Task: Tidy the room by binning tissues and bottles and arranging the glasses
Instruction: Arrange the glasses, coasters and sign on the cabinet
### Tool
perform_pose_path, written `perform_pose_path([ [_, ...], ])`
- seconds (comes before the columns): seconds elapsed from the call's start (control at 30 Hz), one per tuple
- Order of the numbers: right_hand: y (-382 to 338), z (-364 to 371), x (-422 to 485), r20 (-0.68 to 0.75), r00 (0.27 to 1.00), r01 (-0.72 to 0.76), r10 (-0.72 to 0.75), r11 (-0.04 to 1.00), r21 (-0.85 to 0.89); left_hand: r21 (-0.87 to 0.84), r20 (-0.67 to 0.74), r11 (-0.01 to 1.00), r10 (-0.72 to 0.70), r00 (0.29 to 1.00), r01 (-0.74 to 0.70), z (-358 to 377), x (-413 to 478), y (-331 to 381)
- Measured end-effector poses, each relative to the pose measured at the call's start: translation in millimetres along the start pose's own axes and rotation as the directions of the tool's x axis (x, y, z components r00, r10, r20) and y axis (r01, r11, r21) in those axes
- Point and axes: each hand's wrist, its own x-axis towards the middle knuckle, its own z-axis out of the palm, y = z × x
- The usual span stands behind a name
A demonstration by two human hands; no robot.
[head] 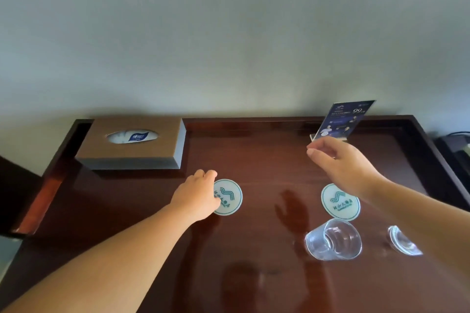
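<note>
Head view: a shiny dark table (254,160) stands against a pale wall (229,33), with a tipped glass (333,240) and a second glass (403,241) near its front. The left hand (195,195) pinches a round coaster (230,197); the right hand (343,162) holds nothing, fingers loosely curled.

Dark wood table (254,249): polished, glossy, mirror-like. Glasses (333,239): clear, smooth. Coasters (230,197): matt. Leaflet (343,117): glossy paper.

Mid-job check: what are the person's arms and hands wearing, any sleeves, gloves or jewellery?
The left forearm and right forearm are bare up to the frame edge, with no sleeve in view. Neither the left hand nor the right hand is gloved. No watch or bracelet shows on either wrist.
</note>
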Motion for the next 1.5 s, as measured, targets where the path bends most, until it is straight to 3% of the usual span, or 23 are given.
perform_pose_path([
  [0.43,16,9,13,0.015,0.999,-0.048,0.047,0.996,0.075,0.128,0.023,0.992,0.0,1.0,-0.003,20,32,17],
  [0.67,17,9,15,0.028,0.999,-0.047,0.044,0.994,0.096,0.128,0.015,0.99,-0.068,0.998,0.066,17,35,16],
  [0.83,15,4,17,0.028,0.999,-0.023,0.022,0.998,0.064,0.048,0.005,0.999,0.006,1.0,-0.006,11,29,17],
  [0.97,19,-2,21,0.036,0.999,-0.002,0.005,0.998,-0.07,-0.086,0.028,0.992,0.099,0.995,-0.097,-11,33,17],
  [1.2,38,-17,33,0.179,0.975,-0.054,0.135,0.916,-0.398,-0.193,-0.127,0.961,0.177,0.976,-0.199,-45,48,38],
  [1.5,56,-15,40,0.214,0.962,-0.075,0.167,0.921,-0.382,-0.167,-0.103,0.964,0.189,0.977,-0.204,-43,63,63],
])
